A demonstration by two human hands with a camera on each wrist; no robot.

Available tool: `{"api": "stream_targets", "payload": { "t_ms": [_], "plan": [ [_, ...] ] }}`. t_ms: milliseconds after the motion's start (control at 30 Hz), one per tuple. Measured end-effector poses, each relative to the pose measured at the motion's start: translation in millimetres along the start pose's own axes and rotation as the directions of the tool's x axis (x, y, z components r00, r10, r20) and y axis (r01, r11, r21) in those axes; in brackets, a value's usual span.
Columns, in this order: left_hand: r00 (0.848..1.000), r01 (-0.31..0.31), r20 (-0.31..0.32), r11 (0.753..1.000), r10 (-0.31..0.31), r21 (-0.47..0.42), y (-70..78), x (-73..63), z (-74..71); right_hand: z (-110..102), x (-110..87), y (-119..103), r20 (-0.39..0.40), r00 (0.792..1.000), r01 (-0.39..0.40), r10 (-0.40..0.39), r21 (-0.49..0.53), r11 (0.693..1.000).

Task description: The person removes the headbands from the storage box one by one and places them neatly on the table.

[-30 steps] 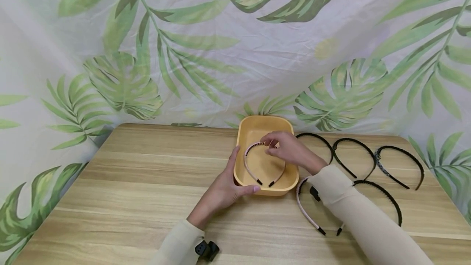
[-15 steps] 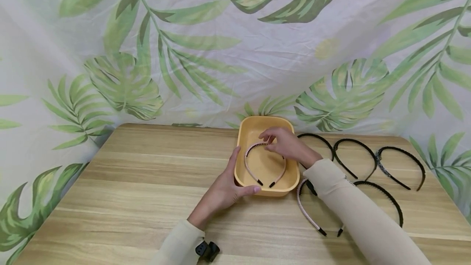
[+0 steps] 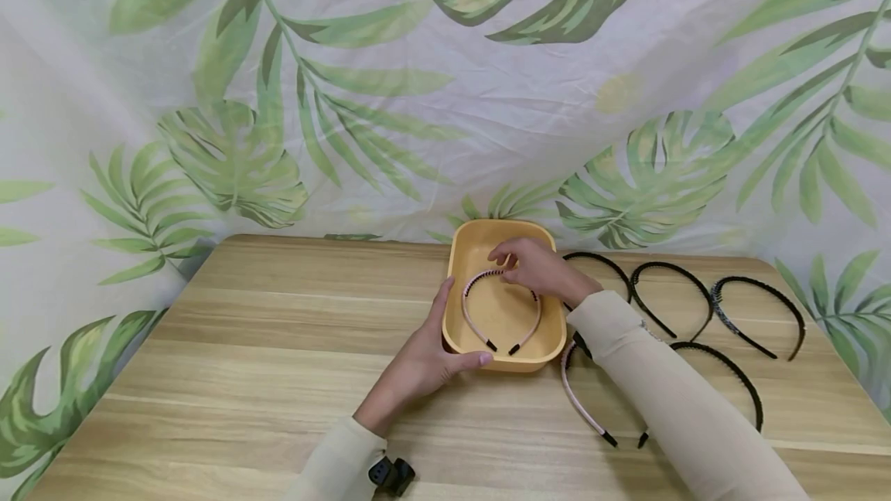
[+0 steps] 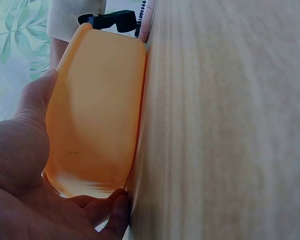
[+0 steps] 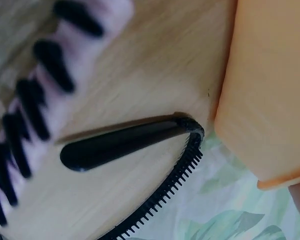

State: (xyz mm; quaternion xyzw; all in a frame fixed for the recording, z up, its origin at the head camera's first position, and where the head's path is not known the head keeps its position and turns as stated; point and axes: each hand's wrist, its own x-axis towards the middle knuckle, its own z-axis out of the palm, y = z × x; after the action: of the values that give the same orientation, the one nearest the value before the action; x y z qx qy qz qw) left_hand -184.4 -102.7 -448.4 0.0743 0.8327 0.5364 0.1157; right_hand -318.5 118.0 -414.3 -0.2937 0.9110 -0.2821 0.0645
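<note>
A yellow plastic box (image 3: 559, 331) stands near the table's back edge. My left hand (image 3: 421, 354) grips its near left side, thumb along the front rim; the left wrist view shows fingers (image 4: 117, 212) curled at the bottom of its wall. Inside lies a pink headband (image 3: 468, 314) with black teeth and black tips, its open ends toward me. My right hand (image 3: 536, 265) reaches in from the right, thumb and a bent finger appearing to pinch the top of this headband. The hand hides the band's upper right part.
Right of the box lie a black headband (image 3: 603, 256), another black headband (image 3: 674, 269) and a patterned dark headband (image 3: 755, 281). Nearer me are a pink headband (image 3: 581, 408) and a black headband (image 3: 731, 368), partly under the right sleeve (image 3: 668, 377). A leaf-print cloth (image 3: 390, 138) hangs behind.
My right wrist and sleeve have shifted slightly left and up, while the fingertips stay at the headband's top. Box, headband and left hand keep their places.
</note>
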Motion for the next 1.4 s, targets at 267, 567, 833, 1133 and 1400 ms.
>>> {"api": "stream_targets", "payload": {
  "t_ms": [267,567,833,1133,1400],
  "plan": [
    [1.000,-0.002,-0.010,1.000,0.002,0.010,-1.0,0.8,1.2,1.4,3.1,0.6,0.033,0.999,-0.029,0.030,-0.033,0.999],
    [1.000,-0.005,-0.008,1.000,0.005,-0.008,-1.7,-1.1,1.7,3.5,3.2,-0.1,0.042,0.999,-0.016,0.020,-0.100,0.995],
    [1.000,0.006,-0.017,1.000,-0.006,0.016,-1.6,-1.1,1.6,6.2,5.4,2.2,0.049,0.999,-0.002,0.009,-0.153,0.988],
    [1.000,-0.004,-0.024,1.000,0.004,0.022,0.9,0.2,2.4,1.8,3.8,-1.7,0.034,0.999,-0.002,0.008,-0.175,0.985],
    [1.000,-0.001,-0.022,1.000,0.001,0.016,0.7,0.9,2.8,1.8,3.6,-1.5,0.034,0.999,-0.022,0.029,-0.197,0.980]
  ]
}}
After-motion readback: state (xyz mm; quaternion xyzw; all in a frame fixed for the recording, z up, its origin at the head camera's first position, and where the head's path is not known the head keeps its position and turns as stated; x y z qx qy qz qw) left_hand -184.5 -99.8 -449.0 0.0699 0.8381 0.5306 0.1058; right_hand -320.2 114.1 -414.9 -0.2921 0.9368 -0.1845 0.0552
